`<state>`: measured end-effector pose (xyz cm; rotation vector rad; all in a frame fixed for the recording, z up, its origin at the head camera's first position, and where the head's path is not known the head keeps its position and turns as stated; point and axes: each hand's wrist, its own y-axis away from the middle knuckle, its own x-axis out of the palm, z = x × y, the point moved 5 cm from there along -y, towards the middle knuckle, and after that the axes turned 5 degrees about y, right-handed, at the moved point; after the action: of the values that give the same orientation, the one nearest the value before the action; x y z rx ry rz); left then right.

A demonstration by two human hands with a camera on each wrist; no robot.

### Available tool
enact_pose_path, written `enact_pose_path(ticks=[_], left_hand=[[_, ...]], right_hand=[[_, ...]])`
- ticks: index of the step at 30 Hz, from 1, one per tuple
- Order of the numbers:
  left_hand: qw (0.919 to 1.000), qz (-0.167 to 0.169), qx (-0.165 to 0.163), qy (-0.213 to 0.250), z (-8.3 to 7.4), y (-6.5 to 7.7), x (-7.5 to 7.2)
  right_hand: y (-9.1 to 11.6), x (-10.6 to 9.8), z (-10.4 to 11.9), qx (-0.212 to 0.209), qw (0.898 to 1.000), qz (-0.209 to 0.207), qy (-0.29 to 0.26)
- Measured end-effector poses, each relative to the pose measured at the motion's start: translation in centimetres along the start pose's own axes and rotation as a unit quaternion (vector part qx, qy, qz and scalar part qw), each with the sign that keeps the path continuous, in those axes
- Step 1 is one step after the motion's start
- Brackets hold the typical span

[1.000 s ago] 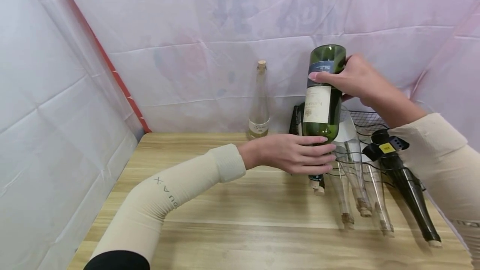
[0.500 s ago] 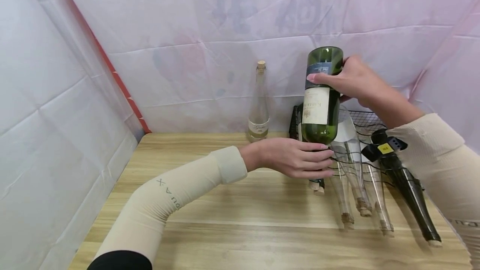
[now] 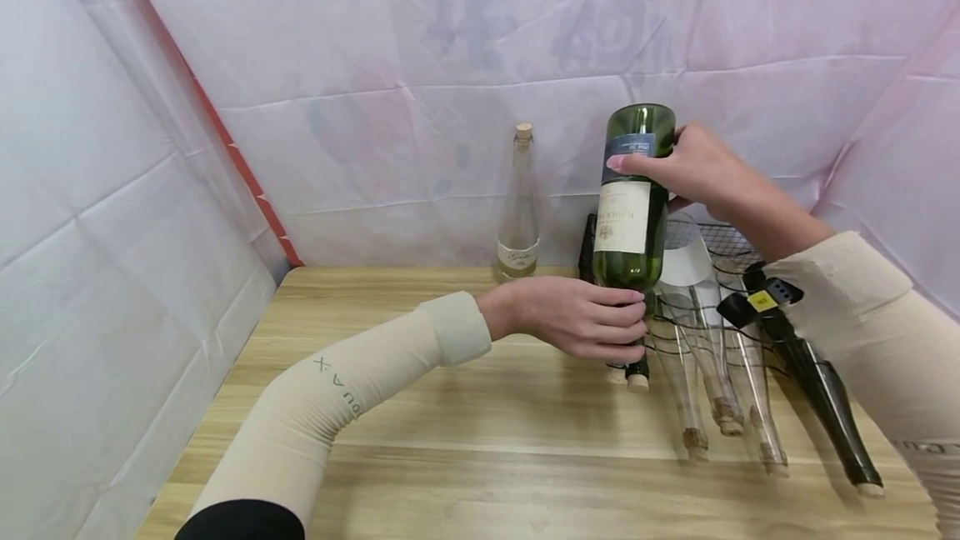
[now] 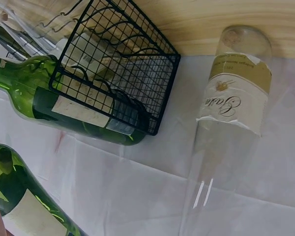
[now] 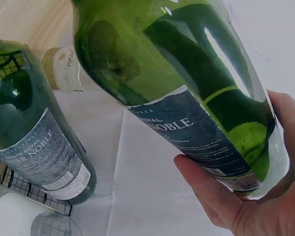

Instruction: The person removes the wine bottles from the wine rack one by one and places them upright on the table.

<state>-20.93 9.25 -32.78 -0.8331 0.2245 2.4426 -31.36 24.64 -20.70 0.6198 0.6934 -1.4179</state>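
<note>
My right hand point(image 3: 697, 169) grips a green wine bottle point(image 3: 626, 219) near its base, which points up. The bottle stands neck down, leaning slightly, with cream and blue labels. My left hand point(image 3: 581, 319) holds it below the shoulder, fingers across the front of the neck; the thumb is hidden. A cork end point(image 3: 617, 375) shows under the left hand. In the right wrist view, the right thumb presses the dark label of the green wine bottle point(image 5: 187, 98). The left wrist view catches only part of the held wine bottle point(image 4: 32, 211) at lower left.
A black wire rack point(image 3: 727, 240) stands on the wooden table point(image 3: 450, 457) at right. Several clear bottles point(image 3: 693, 357) and a dark bottle point(image 3: 817, 407) lie in it, necks toward me. A clear corked bottle point(image 3: 519, 207) stands upright by the white cloth wall point(image 3: 420, 165).
The wine bottle and my right hand have moved slightly left and down. My left hand has slid a little lower, from the bottle's shoulder toward its neck.
</note>
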Motion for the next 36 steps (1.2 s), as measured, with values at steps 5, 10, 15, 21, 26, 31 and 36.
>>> enact_pose_path(ticks=[5, 10, 15, 21, 26, 31, 36], left_hand=[[0.9999, -0.014, 0.003, -0.005, 0.0, 0.3, -0.1], [0.9978, -0.065, 0.004, -0.013, 0.2, 0.2, -1.0], [0.9949, -0.097, -0.012, -0.024, 0.1, 0.1, -1.8], [0.9911, -0.129, -0.017, -0.028, -0.6, 0.4, -2.2], [0.9906, -0.132, -0.028, -0.023, -0.6, 0.5, -2.5], [0.9920, -0.121, -0.032, -0.017, -0.5, 0.6, -2.7], [0.9924, -0.115, -0.041, 0.008, -0.5, 0.7, -3.0]], right_hand=[[-0.2, 0.2, 0.0, -0.001, 1.000, 0.001, 0.004], [-0.3, 0.6, 0.2, 0.005, 1.000, 0.008, 0.000], [-0.5, 1.0, 0.6, -0.002, 1.000, 0.020, -0.008], [-0.7, 2.3, 0.2, -0.020, 0.998, 0.048, -0.024], [-0.8, 2.8, -0.8, -0.017, 0.996, 0.072, -0.042], [-1.0, 2.6, -2.0, -0.010, 0.997, 0.079, -0.026], [-1.3, 2.1, -3.4, -0.010, 0.997, 0.072, -0.001]])
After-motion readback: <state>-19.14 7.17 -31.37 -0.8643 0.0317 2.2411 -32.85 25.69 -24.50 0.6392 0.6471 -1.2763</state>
